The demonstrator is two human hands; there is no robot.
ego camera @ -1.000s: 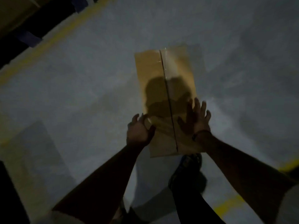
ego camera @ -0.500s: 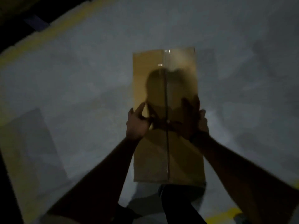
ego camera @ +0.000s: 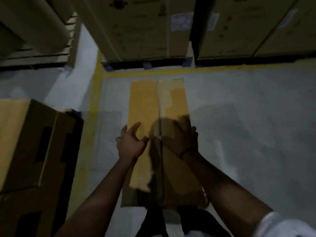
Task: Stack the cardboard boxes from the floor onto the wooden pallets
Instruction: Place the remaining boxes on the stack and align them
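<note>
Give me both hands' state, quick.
Left hand: gripping the box, left edge.
Right hand: gripping the box, right edge.

Print on stacked boxes (ego camera: 140, 31) illegible

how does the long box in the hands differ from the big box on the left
The long box is narrow and slim; the big box is broad and bulky. The long box is held between the left hand and right hand; the big box sits untouched. The long box's top is plain with a centre seam; the big box's side carries dark printed blocks. Both are closed brown cardboard.
</note>
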